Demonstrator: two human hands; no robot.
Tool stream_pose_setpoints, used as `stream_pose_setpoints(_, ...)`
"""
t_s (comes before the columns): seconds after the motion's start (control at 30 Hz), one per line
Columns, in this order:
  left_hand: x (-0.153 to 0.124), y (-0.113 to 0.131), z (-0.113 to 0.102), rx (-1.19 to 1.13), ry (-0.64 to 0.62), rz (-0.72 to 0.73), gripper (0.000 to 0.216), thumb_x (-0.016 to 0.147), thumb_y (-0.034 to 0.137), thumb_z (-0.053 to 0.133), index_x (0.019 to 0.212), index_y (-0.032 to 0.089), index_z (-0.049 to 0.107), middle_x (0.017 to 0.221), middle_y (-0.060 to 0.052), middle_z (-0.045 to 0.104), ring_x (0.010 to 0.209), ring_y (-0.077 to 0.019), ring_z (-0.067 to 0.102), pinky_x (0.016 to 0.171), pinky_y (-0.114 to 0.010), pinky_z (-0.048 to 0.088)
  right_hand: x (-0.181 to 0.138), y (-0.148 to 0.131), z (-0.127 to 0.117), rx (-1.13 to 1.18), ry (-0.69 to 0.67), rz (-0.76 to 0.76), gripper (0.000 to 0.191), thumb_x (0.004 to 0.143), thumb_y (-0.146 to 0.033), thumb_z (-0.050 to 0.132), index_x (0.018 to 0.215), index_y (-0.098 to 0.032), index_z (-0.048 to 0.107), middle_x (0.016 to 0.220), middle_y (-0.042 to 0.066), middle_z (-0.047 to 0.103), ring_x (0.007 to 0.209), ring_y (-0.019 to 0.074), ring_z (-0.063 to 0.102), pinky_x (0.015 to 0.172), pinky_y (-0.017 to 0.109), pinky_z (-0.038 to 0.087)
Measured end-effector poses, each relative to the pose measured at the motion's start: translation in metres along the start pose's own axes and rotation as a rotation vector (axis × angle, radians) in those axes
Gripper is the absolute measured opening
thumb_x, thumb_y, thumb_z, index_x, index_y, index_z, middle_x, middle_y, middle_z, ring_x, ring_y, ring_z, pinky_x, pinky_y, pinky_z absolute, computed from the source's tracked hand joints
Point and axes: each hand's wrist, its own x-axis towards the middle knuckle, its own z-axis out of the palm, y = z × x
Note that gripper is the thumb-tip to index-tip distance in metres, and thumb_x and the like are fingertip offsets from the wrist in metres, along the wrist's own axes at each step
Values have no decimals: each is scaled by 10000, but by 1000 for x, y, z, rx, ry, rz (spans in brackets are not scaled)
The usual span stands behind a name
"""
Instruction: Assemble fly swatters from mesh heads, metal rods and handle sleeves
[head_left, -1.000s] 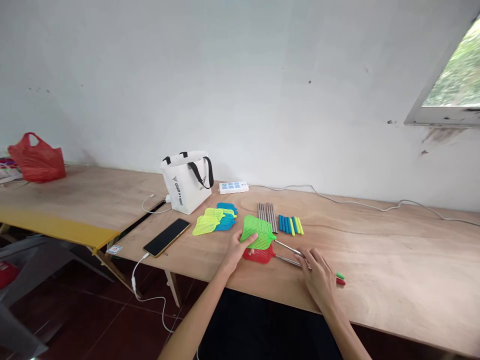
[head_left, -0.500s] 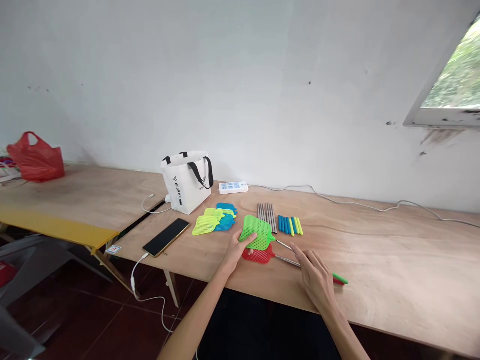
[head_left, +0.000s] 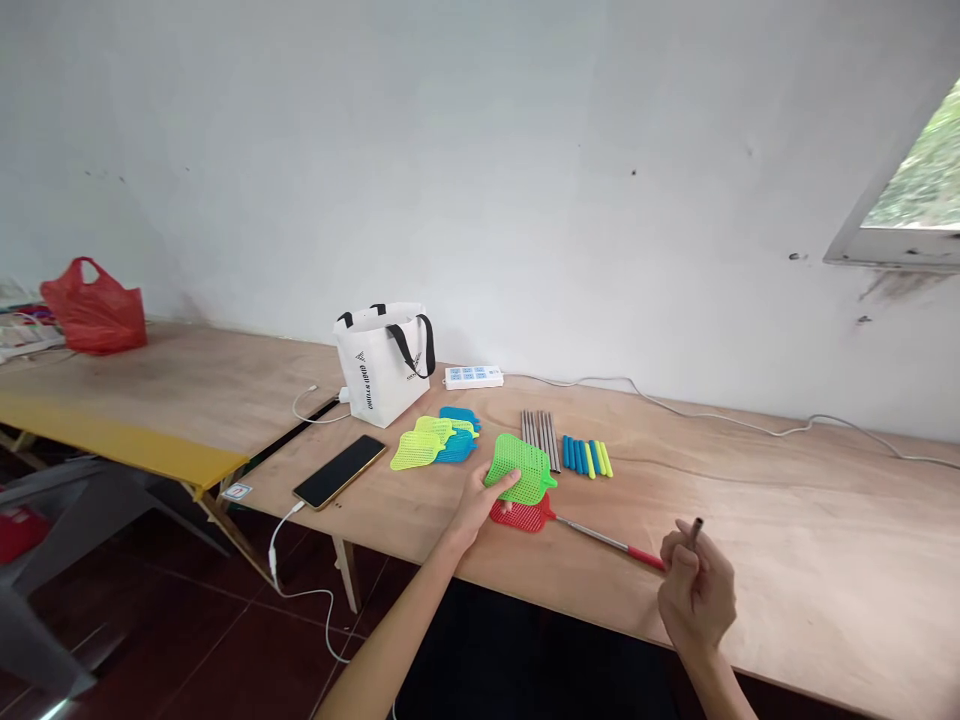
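Observation:
My left hand (head_left: 474, 503) pinches a green mesh fly swatter head (head_left: 519, 468), thumb on top, above the table. No rod shows at its neck. My right hand (head_left: 701, 590) is closed around a metal rod (head_left: 697, 529), of which only the dark tip pokes up past the fingers. Under the green head lies a red fly swatter (head_left: 525, 515) with a silver shaft and a red grip (head_left: 645, 557) that reaches toward my right hand. Beyond are yellow swatter heads (head_left: 415, 450), blue swatter heads (head_left: 456, 446), metal rods (head_left: 541, 438) and blue and yellow grips (head_left: 581, 456).
A phone (head_left: 340, 471) on a white cable lies near the left front edge of the wooden table (head_left: 810, 560). Behind it stand a white bag (head_left: 379, 370) and a power strip (head_left: 474, 376). A red plastic bag (head_left: 94, 310) sits on the far-left table.
The metal rod has come away from the green swatter head. My right hand has moved right with it and turned upward. My left hand still holds the green head.

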Motion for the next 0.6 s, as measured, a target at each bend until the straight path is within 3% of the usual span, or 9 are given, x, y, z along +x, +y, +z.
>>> stream_pose_setpoints(0.13, -2, 2, 2, 11, 7, -16, 477, 700, 526, 846, 898, 134, 658, 743, -11, 636, 483, -83, 519, 446, -215, 424, 9, -24, 0, 196, 21, 41, 234, 1034, -350, 447, 1176, -195, 549, 589, -77, 448, 483, 102, 415, 491, 247, 343)
stream_pose_setpoints(0.23, -2, 3, 1, 17, -4, -15, 473, 699, 508, 851, 914, 138, 651, 756, -9, 638, 477, -77, 518, 442, -206, 409, 9, -36, 6, 290, 12, 54, 230, 1036, -330, 456, 1221, -212, 523, 594, -90, 436, 481, 93, 404, 498, 240, 343)
stream_pose_setpoints(0.43, 1, -3, -3, 34, -1, -30, 458, 711, 491, 847, 918, 135, 645, 745, -13, 641, 485, -83, 526, 441, -202, 427, 2, -28, 14, 325, -123, 141, 230, 1033, -380, 456, 1150, -212, 561, 622, -69, 482, 496, 91, 436, 471, 228, 355)
stream_pose_setpoints(0.6, 2, -4, -3, 27, -3, -25, 457, 712, 487, 848, 935, 138, 656, 760, -13, 646, 488, -83, 532, 451, -209, 444, 5, -24, 18, 268, -160, 132, 242, 1032, -383, 450, 1150, -211, 572, 653, -57, 502, 516, 96, 454, 490, 233, 380)
